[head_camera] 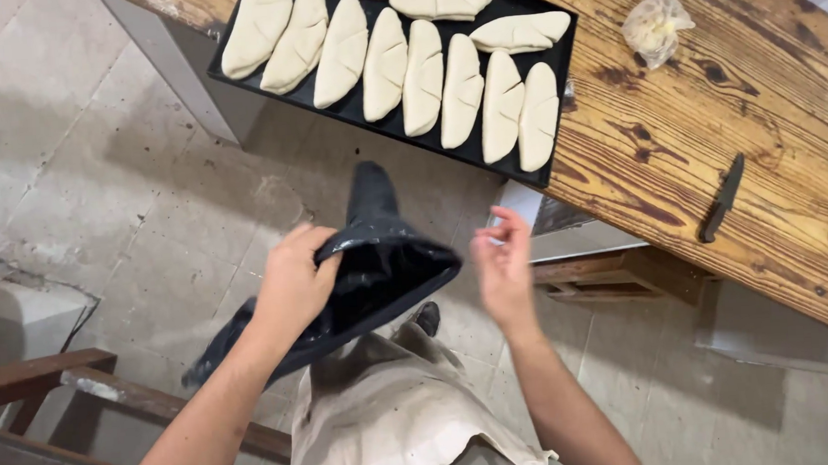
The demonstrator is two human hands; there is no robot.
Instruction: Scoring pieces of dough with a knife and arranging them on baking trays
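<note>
Gripping a dark, crumpled plastic bag (360, 284) by its upper edge, the left hand (293, 283) holds it at waist height over the floor, while the right hand (504, 265) hangs open at three o'clock of it — holding nothing. At twelve o'clock the black tray (559, 90) on the wooden table (712, 99) already carries shaped dough pieces (423, 74) in a full row — the bag looks not yet put to use.

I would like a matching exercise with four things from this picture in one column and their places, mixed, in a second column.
Things:
1. dark plastic bag
2. black baking tray with raw dough pieces
3. small clear bag
4. right hand

Places:
A. lying on the wooden table, beyond the tray
B. open in the air, beside the bag
C. gripped by the left hand
D. overhanging the table's edge

Pairs: 1-C, 2-D, 3-A, 4-B
</note>
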